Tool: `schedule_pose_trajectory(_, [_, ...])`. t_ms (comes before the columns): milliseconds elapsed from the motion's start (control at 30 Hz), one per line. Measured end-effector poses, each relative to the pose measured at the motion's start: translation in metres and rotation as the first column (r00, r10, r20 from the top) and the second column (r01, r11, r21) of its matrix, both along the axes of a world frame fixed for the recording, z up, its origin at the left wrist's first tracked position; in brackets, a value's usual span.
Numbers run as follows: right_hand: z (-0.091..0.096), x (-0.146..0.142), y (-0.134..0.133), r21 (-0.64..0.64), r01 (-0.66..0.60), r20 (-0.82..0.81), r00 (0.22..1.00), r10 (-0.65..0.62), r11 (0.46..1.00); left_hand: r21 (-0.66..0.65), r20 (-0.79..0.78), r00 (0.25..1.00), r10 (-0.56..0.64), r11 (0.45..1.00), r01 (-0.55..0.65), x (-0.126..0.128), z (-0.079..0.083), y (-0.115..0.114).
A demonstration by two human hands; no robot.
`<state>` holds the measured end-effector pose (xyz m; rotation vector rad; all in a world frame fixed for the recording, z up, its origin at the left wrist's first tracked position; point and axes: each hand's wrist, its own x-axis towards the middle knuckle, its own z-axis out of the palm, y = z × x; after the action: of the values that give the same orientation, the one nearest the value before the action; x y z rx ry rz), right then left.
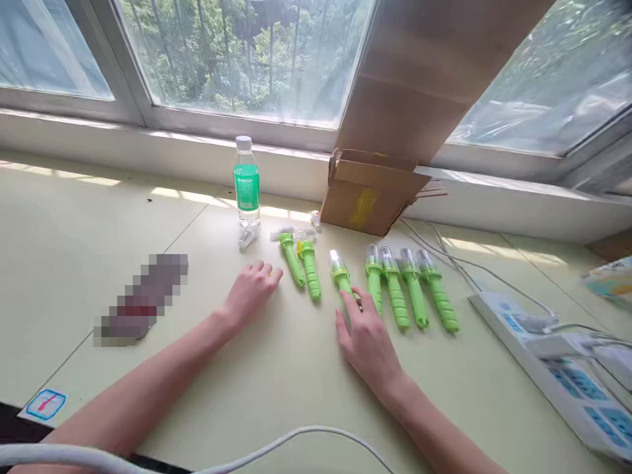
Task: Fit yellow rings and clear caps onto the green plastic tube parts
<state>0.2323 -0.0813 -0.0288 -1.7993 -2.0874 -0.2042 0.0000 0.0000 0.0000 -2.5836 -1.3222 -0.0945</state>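
On the desk (296,375), a cardboard box (370,197), a power strip (553,378) and a bottle (246,181) are set out. By the right hand (368,339), with its grip clamped, a capped green stick (340,273) is held by its lower part, between two uncapped green sticks (311,273) and a row of four capped sticks (397,296). Clear caps (249,235) are left loose near the bottle. At the left hand (251,289) a yellow bit (270,272) is seen; whether it is pinched cannot be made out. The capped stick is apparently being placed or picked up; a steady hold, clear of the row, seems called for.
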Motion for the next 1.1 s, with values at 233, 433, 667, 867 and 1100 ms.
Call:
schedule_pose_trajectory(233, [0.015,-0.006,-0.003,0.089,0.024,0.087,0.996,-0.032,0.996,0.016,0.022,1.0,-0.011,1.0,0.011,-0.002,-0.002,0.001])
schedule_pose_trajectory(433, [0.025,-0.009,-0.012,0.09,-0.041,0.128,0.991,0.03,0.995,0.03,0.054,0.999,-0.009,1.0,0.007,-0.002,-0.004,0.001])
schedule_pose_trajectory(667, [0.028,-0.016,-0.02,0.035,-0.07,0.22,0.974,0.061,0.997,0.054,0.067,0.998,-0.011,0.999,0.008,-0.003,-0.006,0.001])
schedule_pose_trajectory(867, [0.029,-0.014,-0.019,0.01,-0.062,0.246,0.968,0.058,0.998,0.062,0.059,0.998,-0.01,0.998,0.007,-0.003,-0.007,0.001])
schedule_pose_trajectory(1100, [0.023,-0.004,-0.008,-0.008,0.01,0.264,0.964,-0.007,1.0,0.048,0.054,0.998,-0.009,0.999,0.006,-0.003,-0.005,0.0])
